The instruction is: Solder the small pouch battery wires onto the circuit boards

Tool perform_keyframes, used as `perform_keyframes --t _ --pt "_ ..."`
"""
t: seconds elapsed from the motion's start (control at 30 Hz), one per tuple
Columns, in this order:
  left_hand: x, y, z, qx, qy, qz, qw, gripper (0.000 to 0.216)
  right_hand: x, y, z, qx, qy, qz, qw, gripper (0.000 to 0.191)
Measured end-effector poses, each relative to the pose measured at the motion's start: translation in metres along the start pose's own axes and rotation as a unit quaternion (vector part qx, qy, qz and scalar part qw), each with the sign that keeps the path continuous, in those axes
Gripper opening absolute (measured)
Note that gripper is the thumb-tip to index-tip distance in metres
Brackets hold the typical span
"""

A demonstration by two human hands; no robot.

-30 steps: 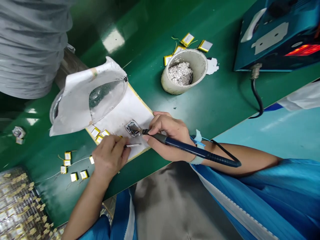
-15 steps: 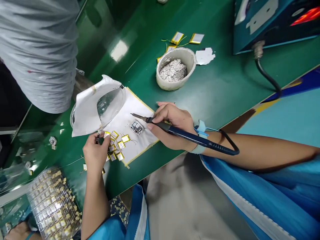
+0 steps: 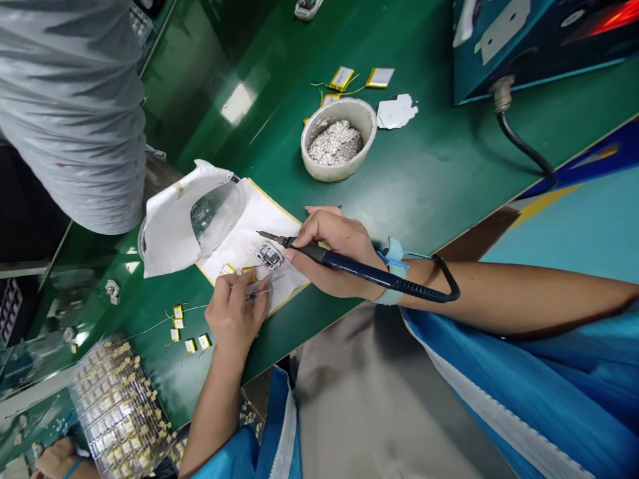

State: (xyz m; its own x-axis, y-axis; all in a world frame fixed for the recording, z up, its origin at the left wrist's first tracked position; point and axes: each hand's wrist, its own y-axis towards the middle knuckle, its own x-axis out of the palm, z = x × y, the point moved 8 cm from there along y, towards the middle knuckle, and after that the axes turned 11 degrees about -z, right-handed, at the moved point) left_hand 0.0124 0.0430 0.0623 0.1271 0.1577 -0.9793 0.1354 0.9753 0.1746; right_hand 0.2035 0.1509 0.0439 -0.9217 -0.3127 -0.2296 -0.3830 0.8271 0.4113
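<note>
1. Soldering iron (image 3: 349, 266) sat gripped pen-style in the right hand (image 3: 334, 256), its tip near a small silvery module (image 3: 269, 255) but apparently not touching it.
2. Left hand (image 3: 234, 313) pinched thin tweezers (image 3: 259, 295), their points just beside the module.
3. The module lay on a white paper sheet (image 3: 239, 249) close to the near edge of the green bench (image 3: 409, 166). I judged it light and fragile, best taken by its metal rim with the tweezers, keeping clear of anything delicate.
4. Small flat batteries (image 3: 177, 311) with thin wires lay toward the bench's left end. They looked light, and their soft casings would need a gentle hold by the flat faces.
5. The bench looked glossy and slick. A white pot (image 3: 309, 150) of silver scraps (image 3: 334, 143) stood near the far edge, and a blue soldering station (image 3: 499, 46) filled the far right corner.
6. Beyond the bench, I saw a co-worker's grey sleeve (image 3: 70, 113) and, at the lower left, another person's hand (image 3: 54, 459).
</note>
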Motion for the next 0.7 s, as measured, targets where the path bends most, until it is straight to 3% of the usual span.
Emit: perform_keyframes --t 0.1,0.23,0.43,0.57,0.7 --pt "-0.013 0.007 -0.01 0.011 -0.085 0.0 0.996 0.021 0.001 0.001 0.001 0.0 0.002 -0.006 1.0 0.021" --pt "-0.026 0.02 -0.029 0.03 -0.171 0.104 0.979 0.03 0.005 0.002 0.003 0.014 -0.003 -0.028 1.0 0.02" --pt "0.016 0.027 -0.047 -0.038 -0.206 0.063 0.976 0.014 0.008 0.003 0.003 0.03 0.009 -0.057 0.998 0.019" --pt "0.02 0.014 -0.044 -0.024 -0.339 0.111 0.934 0.026 0.008 0.002 0.003 0.038 0.007 -0.064 0.997 0.02" --pt "0.026 0.016 -0.035 0.009 -0.39 0.078 0.917 0.033 0.008 0.003 0.003 0.039 -0.002 -0.072 0.997 0.021"
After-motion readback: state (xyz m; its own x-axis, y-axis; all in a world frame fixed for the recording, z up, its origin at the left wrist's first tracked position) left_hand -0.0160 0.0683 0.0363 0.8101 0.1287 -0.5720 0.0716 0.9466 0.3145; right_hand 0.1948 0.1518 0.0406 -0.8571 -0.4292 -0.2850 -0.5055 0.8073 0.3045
